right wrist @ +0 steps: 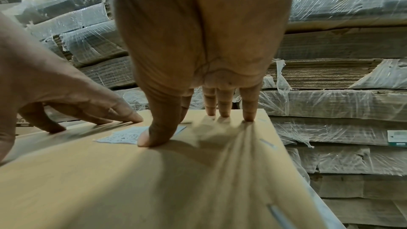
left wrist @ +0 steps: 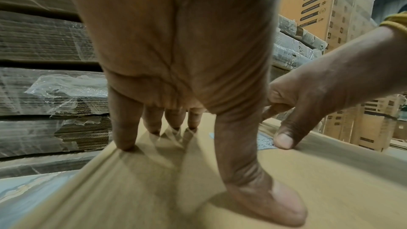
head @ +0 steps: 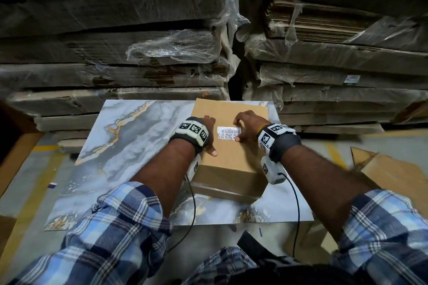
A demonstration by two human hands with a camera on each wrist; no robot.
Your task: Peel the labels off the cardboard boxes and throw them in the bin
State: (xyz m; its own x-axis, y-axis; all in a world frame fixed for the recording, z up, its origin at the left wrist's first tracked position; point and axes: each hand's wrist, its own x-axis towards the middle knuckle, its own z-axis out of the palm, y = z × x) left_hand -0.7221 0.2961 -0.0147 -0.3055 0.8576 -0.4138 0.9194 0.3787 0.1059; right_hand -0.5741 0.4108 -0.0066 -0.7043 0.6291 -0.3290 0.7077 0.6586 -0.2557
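Observation:
A brown cardboard box (head: 228, 159) stands on a marble-patterned tabletop (head: 129, 146). A white barcode label (head: 228, 133) lies flat on the box's top. My left hand (head: 207, 133) presses on the top just left of the label with straight, spread fingers (left wrist: 123, 128). My right hand (head: 246, 126) is arched over the label's right end. Its thumb tip (right wrist: 145, 138) bears on the edge of the label (right wrist: 123, 136), and its other fingertips touch the box (right wrist: 110, 180) further back. The label (left wrist: 264, 142) shows no lifted corner.
Tall stacks of flattened cardboard in torn plastic wrap (head: 115, 65) (head: 335, 65) rise right behind the table. An open cardboard box (head: 393, 180) lies on the floor at the right, and more cardboard (head: 14, 152) at the left. Printed cartons (left wrist: 319, 6) stand further off.

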